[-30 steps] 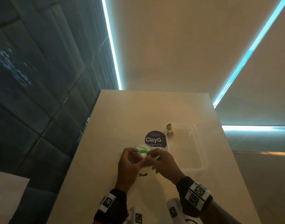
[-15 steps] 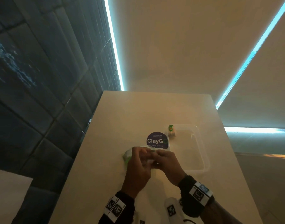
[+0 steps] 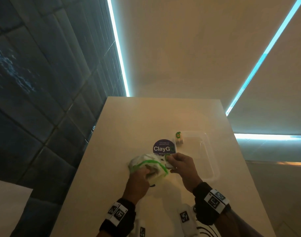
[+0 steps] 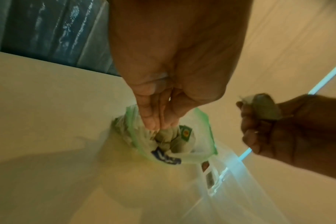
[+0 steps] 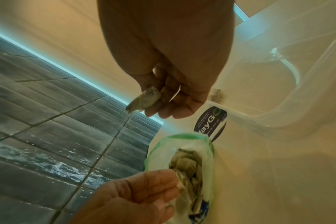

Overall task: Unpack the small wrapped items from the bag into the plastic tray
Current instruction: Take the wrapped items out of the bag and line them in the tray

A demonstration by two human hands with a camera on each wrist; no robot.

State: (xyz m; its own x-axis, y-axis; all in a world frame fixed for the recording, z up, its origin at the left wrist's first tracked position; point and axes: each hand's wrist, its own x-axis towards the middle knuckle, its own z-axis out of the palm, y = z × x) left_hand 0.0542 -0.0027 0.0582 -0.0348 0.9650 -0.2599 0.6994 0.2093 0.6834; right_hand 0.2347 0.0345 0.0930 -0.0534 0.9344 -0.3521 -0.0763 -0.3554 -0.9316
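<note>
Pale cream table with a smooth top. Lying on it: a clear plastic tray toward the right, a round dark purple "ClayG" sticker just left of the tray, and a green-rimmed zip bag nearer, overlapping the sticker's near edge.
</note>
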